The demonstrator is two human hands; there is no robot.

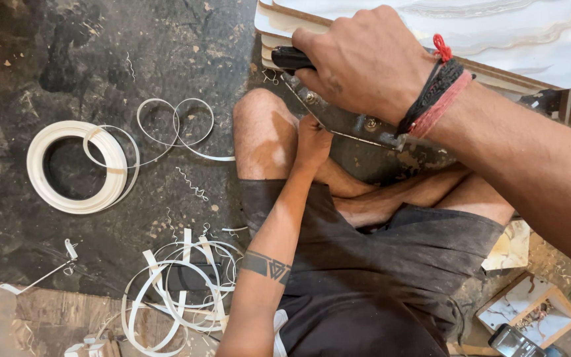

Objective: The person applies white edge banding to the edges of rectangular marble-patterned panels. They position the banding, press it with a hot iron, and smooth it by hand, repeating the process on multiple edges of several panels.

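Trimmings (180, 291) and a white edging coil (77, 166) lie on the floor at left. Your left hand (312, 142) braces the blade (348, 122), fingers curled; your right hand (365, 59) grips the handle (292, 58) against the marbled board (497, 33), so trimming looks midway.

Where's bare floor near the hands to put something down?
Free: the dark floor above the white tape roll and left of the board stack. Crowded: the loose strip tangle by the left forearm, and around the right hand on the tool.
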